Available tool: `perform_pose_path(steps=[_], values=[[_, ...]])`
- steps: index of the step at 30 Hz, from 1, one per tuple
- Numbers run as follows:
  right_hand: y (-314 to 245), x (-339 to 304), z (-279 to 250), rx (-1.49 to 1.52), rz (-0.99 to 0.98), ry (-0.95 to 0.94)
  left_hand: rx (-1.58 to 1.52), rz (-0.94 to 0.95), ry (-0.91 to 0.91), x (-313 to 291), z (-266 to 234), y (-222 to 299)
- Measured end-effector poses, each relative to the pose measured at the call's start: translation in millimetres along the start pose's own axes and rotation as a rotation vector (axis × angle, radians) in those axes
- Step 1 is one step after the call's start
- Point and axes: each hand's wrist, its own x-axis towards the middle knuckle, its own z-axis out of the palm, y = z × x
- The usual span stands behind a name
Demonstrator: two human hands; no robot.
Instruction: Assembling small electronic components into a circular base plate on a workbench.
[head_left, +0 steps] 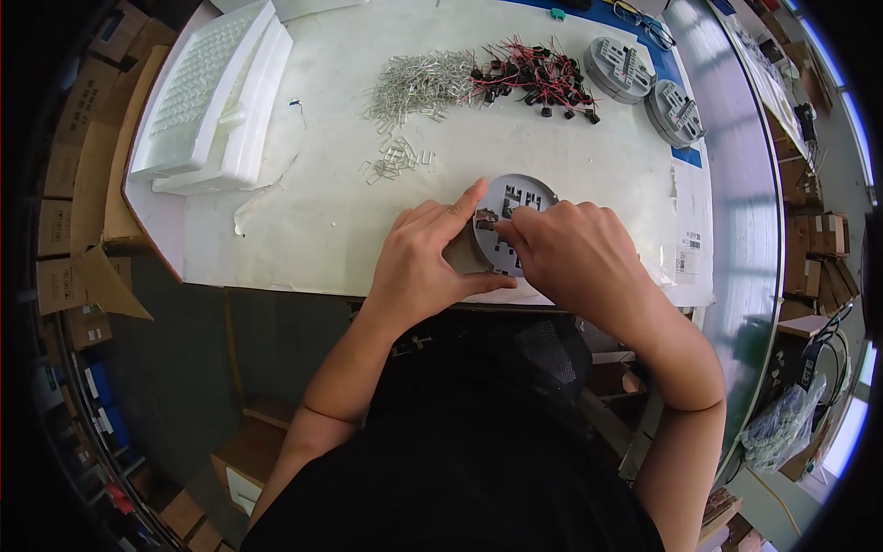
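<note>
A round grey plastic housing (494,247) with dark slots and raised fittings stands at the table's front edge, tilted up a little. My left hand (416,256) grips its left side, index finger near the top rim and thumb along the bottom. Over the housing's right half lies my right hand (581,250), fingers curled and pressed against its face. Whatever those fingertips hold, if anything, is hidden. Farther off lie a small scatter of U-shaped metal wire clips (397,160), a bigger heap of the same clips (418,81), and black parts with red wires (535,75).
Two more grey round housings (618,69) (678,112) sit at the far right on a blue surface. White foam trays (207,101) are stacked at the left, beside an open cardboard box (101,175). A pair of glasses (658,35) lies at the far right.
</note>
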Motion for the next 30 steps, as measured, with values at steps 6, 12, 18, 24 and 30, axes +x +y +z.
perform_pose_path(steps=[6,12,18,24,30], values=[[2.3,-2.0,0.4,-0.042,-0.003,-0.007,0.022,0.006,-0.002,-0.9,3.5,-2.1],[15.3,1.5,-2.6,-0.042,-0.001,-0.055,-0.002,0.019,0.002,5.6,-2.0,0.2],[19.8,-32.0,34.9,0.329,-0.128,0.269,-0.323,-0.042,-0.086,0.4,-6.9,-14.5],[31.4,-50.5,50.9,0.3,-0.128,0.593,-0.201,-0.093,-0.013,12.3,-6.4,5.5],[255.0,-97.6,5.2,0.302,0.612,1.247,-0.03,-0.09,0.121,-2.2,-14.0,-7.3]])
